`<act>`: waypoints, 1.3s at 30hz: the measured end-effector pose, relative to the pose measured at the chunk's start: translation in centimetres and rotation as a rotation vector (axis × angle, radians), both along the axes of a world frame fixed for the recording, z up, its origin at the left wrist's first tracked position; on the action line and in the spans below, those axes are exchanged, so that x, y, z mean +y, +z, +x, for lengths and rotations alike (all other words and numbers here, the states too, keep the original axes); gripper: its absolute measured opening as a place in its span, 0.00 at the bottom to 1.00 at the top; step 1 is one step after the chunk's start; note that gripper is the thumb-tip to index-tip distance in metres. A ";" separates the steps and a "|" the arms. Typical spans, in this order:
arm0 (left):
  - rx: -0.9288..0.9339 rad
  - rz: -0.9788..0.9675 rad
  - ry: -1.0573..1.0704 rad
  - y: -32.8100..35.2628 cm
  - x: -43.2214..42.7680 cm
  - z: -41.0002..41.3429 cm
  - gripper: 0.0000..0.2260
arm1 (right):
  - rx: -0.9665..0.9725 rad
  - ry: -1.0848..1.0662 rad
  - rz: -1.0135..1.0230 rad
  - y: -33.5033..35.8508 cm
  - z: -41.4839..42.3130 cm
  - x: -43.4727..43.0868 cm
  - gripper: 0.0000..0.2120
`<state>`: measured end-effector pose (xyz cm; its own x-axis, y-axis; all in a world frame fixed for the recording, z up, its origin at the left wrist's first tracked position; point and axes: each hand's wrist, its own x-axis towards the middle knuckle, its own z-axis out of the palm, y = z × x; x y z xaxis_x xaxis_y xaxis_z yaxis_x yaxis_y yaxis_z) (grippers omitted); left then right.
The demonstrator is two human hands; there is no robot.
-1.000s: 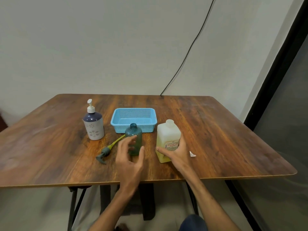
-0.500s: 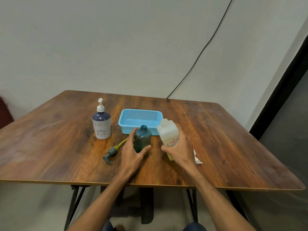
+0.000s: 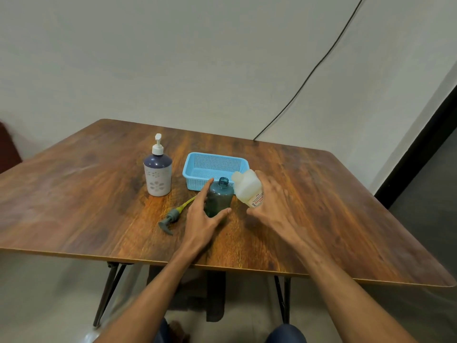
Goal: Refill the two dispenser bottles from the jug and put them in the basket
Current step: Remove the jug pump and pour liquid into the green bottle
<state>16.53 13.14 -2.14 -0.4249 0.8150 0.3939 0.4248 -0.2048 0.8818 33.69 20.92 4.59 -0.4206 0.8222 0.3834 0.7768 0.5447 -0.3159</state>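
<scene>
Translucent white plastic jug (image 3: 247,190), gripped by the right hand (image 3: 272,211), tilts toward the open dark green bottle (image 3: 220,198) the left hand (image 3: 200,219) clasps; pouring likely needs spout over neck.

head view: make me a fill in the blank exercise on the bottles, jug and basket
1. The left hand holds the green bottle, whose neck is ____.
2. The right hand holds the jug ____ toward that bottle.
3. The grey pump lies on the table, to the ____ of the green bottle.
4. The blue basket holds ____ bottles.
Missing words: open; tilted; left; no.
</scene>
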 end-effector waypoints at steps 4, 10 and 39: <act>0.013 0.030 -0.005 0.1 -0.1 0.1 0.40 | -0.102 -0.016 0.045 1.1 0.1 -0.1 0.48; 0.036 0.050 -0.011 0.1 -0.2 0.0 0.40 | -0.216 -0.023 0.105 2.1 0.2 -0.2 0.49; 0.151 0.025 0.024 -0.2 -0.2 -0.3 0.40 | -0.334 -0.003 0.223 3.3 0.6 0.3 0.45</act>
